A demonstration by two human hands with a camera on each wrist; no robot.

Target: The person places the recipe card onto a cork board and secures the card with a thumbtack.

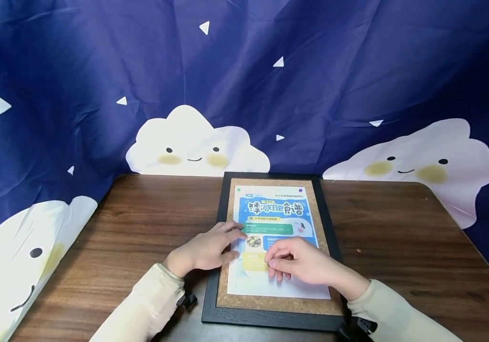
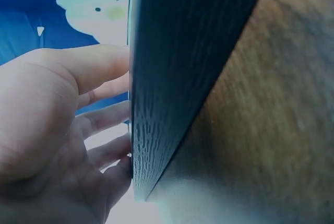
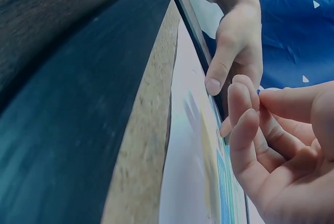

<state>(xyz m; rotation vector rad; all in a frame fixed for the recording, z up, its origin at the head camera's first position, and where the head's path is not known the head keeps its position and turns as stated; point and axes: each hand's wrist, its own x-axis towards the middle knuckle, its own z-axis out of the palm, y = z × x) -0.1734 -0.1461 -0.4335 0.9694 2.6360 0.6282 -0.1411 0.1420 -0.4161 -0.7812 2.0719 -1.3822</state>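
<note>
A printed poster with a blue top and Chinese lettering lies on a cork board in a black frame. Its top corners carry a green pushpin and a purple one. My left hand reaches over the frame's left side, fingers spread and resting on the poster's left edge. Above the lower part of the poster, my right hand pinches a small blue pushpin between thumb and fingertips. Most of that pin is hidden by the fingers.
The board lies on a brown wooden table. To its right is a tiny reddish speck. A dark blue curtain with smiling clouds hangs behind the table and along its sides.
</note>
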